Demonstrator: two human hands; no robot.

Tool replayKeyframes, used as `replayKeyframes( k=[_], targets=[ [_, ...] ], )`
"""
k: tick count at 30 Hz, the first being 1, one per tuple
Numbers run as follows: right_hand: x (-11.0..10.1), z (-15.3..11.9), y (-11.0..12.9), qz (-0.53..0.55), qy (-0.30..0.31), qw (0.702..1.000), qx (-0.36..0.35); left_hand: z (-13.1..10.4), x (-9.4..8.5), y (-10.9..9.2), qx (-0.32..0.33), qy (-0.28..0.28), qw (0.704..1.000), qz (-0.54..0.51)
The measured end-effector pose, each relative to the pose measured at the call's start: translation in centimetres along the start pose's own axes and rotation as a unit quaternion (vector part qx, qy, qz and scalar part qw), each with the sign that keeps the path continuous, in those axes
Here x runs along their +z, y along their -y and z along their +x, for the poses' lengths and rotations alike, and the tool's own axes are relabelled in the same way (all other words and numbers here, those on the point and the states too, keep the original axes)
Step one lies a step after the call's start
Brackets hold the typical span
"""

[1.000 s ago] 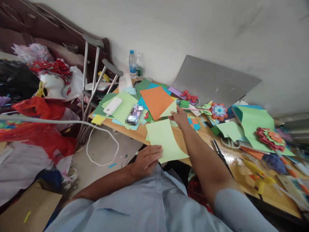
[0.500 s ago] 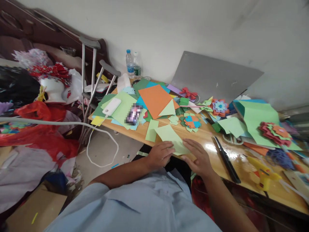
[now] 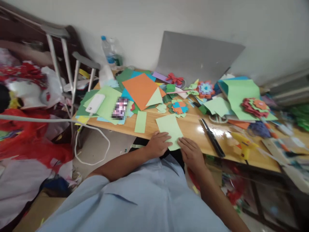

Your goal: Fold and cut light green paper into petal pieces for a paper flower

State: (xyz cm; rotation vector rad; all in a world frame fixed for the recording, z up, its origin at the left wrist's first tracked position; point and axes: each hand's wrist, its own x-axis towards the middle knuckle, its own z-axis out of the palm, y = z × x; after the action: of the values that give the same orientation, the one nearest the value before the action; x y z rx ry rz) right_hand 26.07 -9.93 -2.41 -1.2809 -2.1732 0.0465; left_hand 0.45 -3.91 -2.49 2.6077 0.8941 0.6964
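Observation:
A light green sheet of paper [image 3: 171, 127] lies near the front edge of the wooden table, its lower end reaching toward my body. My left hand [image 3: 157, 145] grips its lower left edge, fingers curled over the top. On the opposite side, my right hand [image 3: 191, 152] holds the lower right edge, fingers close together and thumb hidden. Left of the sheet is a narrow green paper strip [image 3: 140, 122]. Just beyond it sits a layered paper flower [image 3: 178, 107] in orange, blue and green.
To the right lie a black utility knife [image 3: 212, 138] and a yellow glue gun [image 3: 244, 145]. Coloured papers, an orange sheet [image 3: 140, 90] and a phone [image 3: 120, 108] cover the left side. A white cable [image 3: 106, 128] hangs past the edge. Crutches [image 3: 77, 69] stand at the left.
The sheet has turned and now lies flatter and straighter between my hands. My right hand has closed in on its edge. The view has shifted, so the table appears further left and higher.

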Motion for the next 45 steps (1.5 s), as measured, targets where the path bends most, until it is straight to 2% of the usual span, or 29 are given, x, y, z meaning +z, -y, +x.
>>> replayKeyframes(
  k=[5,13,18,22,24,30,35,41,45],
  targets=[
    [-0.4,-0.2,0.0,0.004,0.054,0.998,0.028,0.2,-0.2,0.5,0.027,-0.024,0.999,0.004],
    [-1.7,-1.4,-0.7,0.0,0.013,0.993,0.114,0.6,-1.2,1.2,0.01,-0.009,0.999,0.034],
    [-2.5,-1.9,-0.8,0.01,-0.043,0.982,0.184,0.5,-1.3,1.8,0.013,-0.013,0.999,0.035],
    [-2.7,-1.7,-0.7,0.034,-0.124,0.965,0.228,0.4,-1.6,1.6,0.005,0.01,0.999,0.042],
    [-2.7,-1.1,-0.6,0.041,-0.134,0.96,0.242,0.4,-1.8,1.4,0.004,0.017,0.998,0.052],
    [-3.1,1.7,-1.3,0.055,-0.033,0.964,0.259,0.7,-2.0,1.4,0.009,0.024,0.998,0.064],
    [-3.3,3.4,-2.1,0.047,0.046,0.961,0.27,1.7,-2.2,1.8,0.036,0.043,0.998,0.019],
    [-3.8,3.4,-2.0,0.059,0.062,0.953,0.289,2.9,-2.8,1.8,0.053,0.055,0.997,-0.017],
    [-3.6,2.7,-2.3,0.054,0.026,0.956,0.287,3.5,-3.0,1.6,0.057,0.048,0.996,-0.038]
  ],
)
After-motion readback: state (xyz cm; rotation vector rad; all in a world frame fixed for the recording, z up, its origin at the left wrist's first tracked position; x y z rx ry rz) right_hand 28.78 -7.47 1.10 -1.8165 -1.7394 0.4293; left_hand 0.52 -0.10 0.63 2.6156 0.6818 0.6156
